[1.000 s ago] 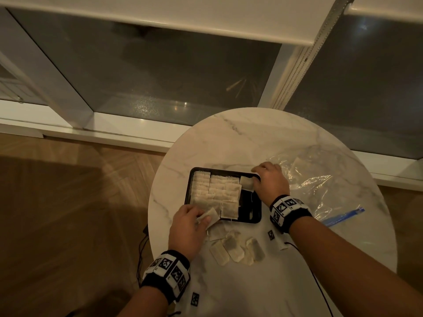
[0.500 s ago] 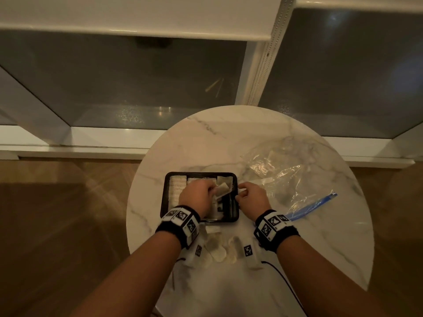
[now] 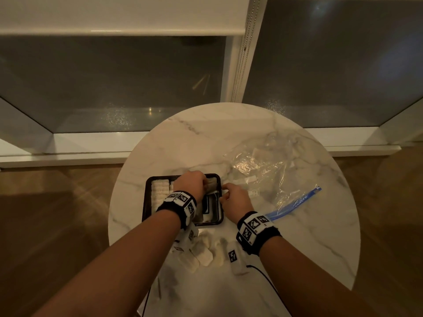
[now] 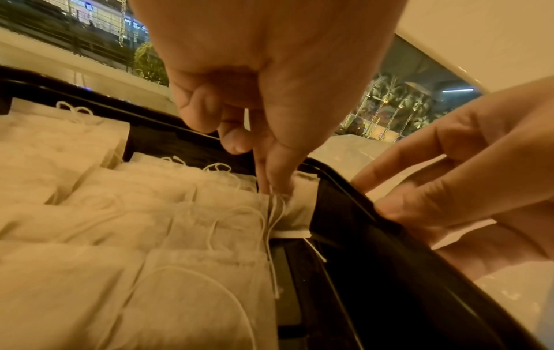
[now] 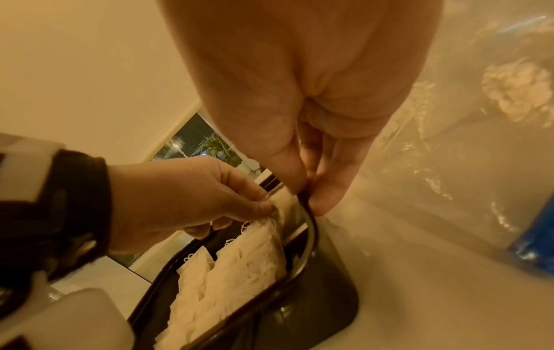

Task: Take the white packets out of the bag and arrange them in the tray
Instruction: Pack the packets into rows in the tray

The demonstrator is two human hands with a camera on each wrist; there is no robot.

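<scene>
A black tray [image 3: 146, 203] sits mid-table, its left and middle filled with rows of white packets [image 4: 125, 213]. My left hand [image 3: 204, 181] reaches over the tray's far right part, and its thumb and forefinger pinch one white packet [image 4: 297, 208] standing on edge beside the filled rows. My right hand [image 3: 223, 191] is at the tray's right rim [image 5: 311, 227], thumb inside and fingers outside, pinching it. The clear bag [image 3: 274, 170] with a blue zip strip [image 3: 295, 202] lies crumpled to the right. The packet's lower part is hidden.
Several loose white packets [image 3: 203, 255] lie on the marble table [image 3: 183, 138] between my forearms, near the front edge. A black cable [image 3: 265, 277] runs off the front. Windows and a sill stand beyond the table's far edge.
My left hand carried a packet from the tray's near left corner to its far right part. My right hand shifted from the far right corner to the right rim.
</scene>
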